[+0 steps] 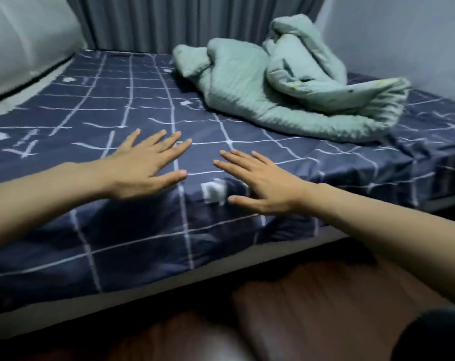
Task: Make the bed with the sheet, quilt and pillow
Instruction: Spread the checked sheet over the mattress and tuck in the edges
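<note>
The dark navy cotton sheet with white grid lines (132,100) is already covering the mattress. The left hand (143,168) and right hand (262,186), 2 flat palms with fingers spread, are smoothing it near the edge. The crumpled pale green quilt (278,87) is lying unspread beyond; no pillow is showing.

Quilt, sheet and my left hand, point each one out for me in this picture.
quilt (249,100), head view, on the middle of the crumpled green heap.
sheet (96,97), head view, on a bare checked stretch of the bed top.
left hand (145,162), head view, on the back of the hand.
</note>
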